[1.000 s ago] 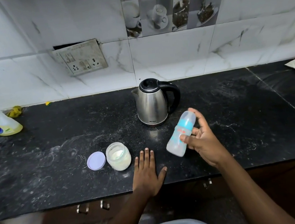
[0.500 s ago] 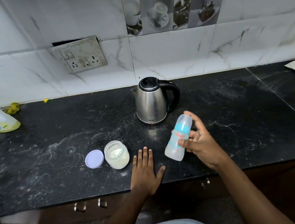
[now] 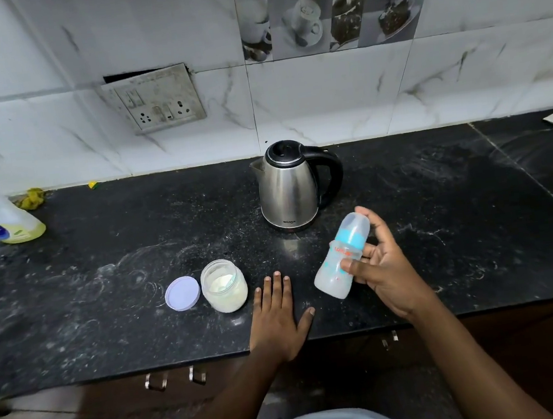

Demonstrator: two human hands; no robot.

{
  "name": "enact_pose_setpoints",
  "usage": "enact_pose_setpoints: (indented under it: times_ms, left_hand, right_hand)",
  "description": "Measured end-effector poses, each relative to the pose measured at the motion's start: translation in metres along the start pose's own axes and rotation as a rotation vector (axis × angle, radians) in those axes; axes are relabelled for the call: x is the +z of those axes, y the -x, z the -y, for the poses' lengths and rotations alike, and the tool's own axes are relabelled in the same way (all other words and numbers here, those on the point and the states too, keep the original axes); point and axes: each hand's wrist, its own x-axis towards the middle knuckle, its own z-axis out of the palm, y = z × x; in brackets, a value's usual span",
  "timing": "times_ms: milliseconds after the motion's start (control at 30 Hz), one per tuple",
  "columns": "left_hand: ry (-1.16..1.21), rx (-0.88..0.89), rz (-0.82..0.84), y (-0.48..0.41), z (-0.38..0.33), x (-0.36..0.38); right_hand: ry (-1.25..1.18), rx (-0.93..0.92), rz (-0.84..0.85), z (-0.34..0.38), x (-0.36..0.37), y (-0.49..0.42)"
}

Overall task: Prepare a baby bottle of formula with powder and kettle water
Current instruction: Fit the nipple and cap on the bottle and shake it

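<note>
- The baby bottle [image 3: 341, 260] is held up off the black counter [image 3: 102, 263] by the right hand [image 3: 384, 273], just in front of the kettle [image 3: 288, 187].
- The bottle is gripped with the thumb on the near side and the fingers curled behind it. It is tipped, with its top pointing up and away.
- The left hand [image 3: 277, 323] is laid flat on the counter with straight fingers. Nothing is held in it. It is placed near the powder jar [image 3: 224, 289], but the jar is not touched.
- A clear cap [image 3: 356, 222] and a blue ring are seen on top of the bottle, so the bottle looks closed.
- The lower part of the bottle looks cloudy and white. Powder and water may already be inside, but that cannot be told for sure.
- The powder jar is left open, and white powder is seen in it. Its purple lid [image 3: 182, 293] is laid flat just beside it.
- The kettle is stood upright with its lid shut, and it is not touched.
- The filling is judged to be mostly done. A shake to mix may be the step in hand.
- The jar is not yet closed, and the bottle is not yet set down.
</note>
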Motion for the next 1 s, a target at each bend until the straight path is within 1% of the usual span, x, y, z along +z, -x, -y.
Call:
enact_pose_setpoints:
  times_ms: [67,100,167,200,300,333,433,467,533,567,667,700,767,800,900,933,1000]
  left_hand:
    - [0.003,0.001,0.0,-0.0015,-0.0007,0.0003]
    - [0.004,0.005,-0.002,-0.002,-0.0014,0.0]
    - [0.002,0.008,-0.002,-0.003,-0.0011,0.0001]
    - [0.002,0.007,-0.001,-0.0034,-0.0007,-0.0001]
    - [0.006,0.004,-0.009,-0.0056,-0.0009,-0.0025]
    - [0.006,0.005,-0.01,-0.006,-0.001,-0.0029]
    - [-0.004,0.009,-0.004,-0.0038,-0.0005,-0.0024]
    - [-0.005,0.008,-0.003,-0.0025,0.0,-0.0015]
    - [0.005,0.003,-0.007,-0.0007,0.0,-0.0011]
    - [0.01,0.002,-0.008,-0.0006,-0.0003,-0.0007]
    - [-0.001,0.0,0.012,-0.0001,-0.0002,-0.001]
    - [-0.004,-0.001,0.013,-0.0001,0.0001,-0.0014]
    - [-0.009,-0.004,0.016,0.0,0.0,-0.0025]
    - [-0.01,-0.003,0.016,0.0,0.0,-0.0024]
    - [-0.017,0.0,0.02,0.0005,0.0,-0.0011]
    - [-0.017,0.0,0.017,0.0003,-0.0001,-0.0015]
    - [-0.015,0.0,0.014,-0.0004,-0.0003,-0.0023]
  right_hand:
    - [-0.037,-0.007,-0.075,-0.0001,-0.0007,-0.0006]
    - [-0.035,-0.005,-0.069,0.0001,-0.0014,-0.0005]
    - [0.024,0.011,0.03,0.0008,-0.0017,-0.0001]
    - [0.038,0.014,0.051,0.0009,-0.0016,0.0003]
    - [-0.035,-0.007,-0.085,0.0021,-0.0033,-0.0025]
    - [-0.037,-0.011,-0.096,0.0023,-0.0036,-0.0029]
    - [0.043,0.017,0.035,0.0021,-0.0024,0.0]
    - [0.04,0.019,0.029,0.0007,-0.0019,0.0008]
    - [-0.018,0.0,-0.065,-0.0001,-0.0025,0.0014]
    - [-0.032,-0.005,-0.085,0.0,-0.0032,0.001]
    - [0.034,0.017,0.028,0.001,-0.0015,0.0026]
    - [0.033,0.015,0.021,0.0001,-0.0012,0.003]
    - [-0.015,0.0,-0.075,0.0001,-0.001,0.0017]
    - [-0.022,-0.003,-0.091,0.0007,-0.0009,0.0009]
    - [0.065,0.021,0.061,0.0038,0.0015,0.0017]
    - [0.066,0.024,0.065,0.0041,0.0026,0.0019]
    - [0.007,0.021,-0.033,0.0038,0.0029,0.0009]
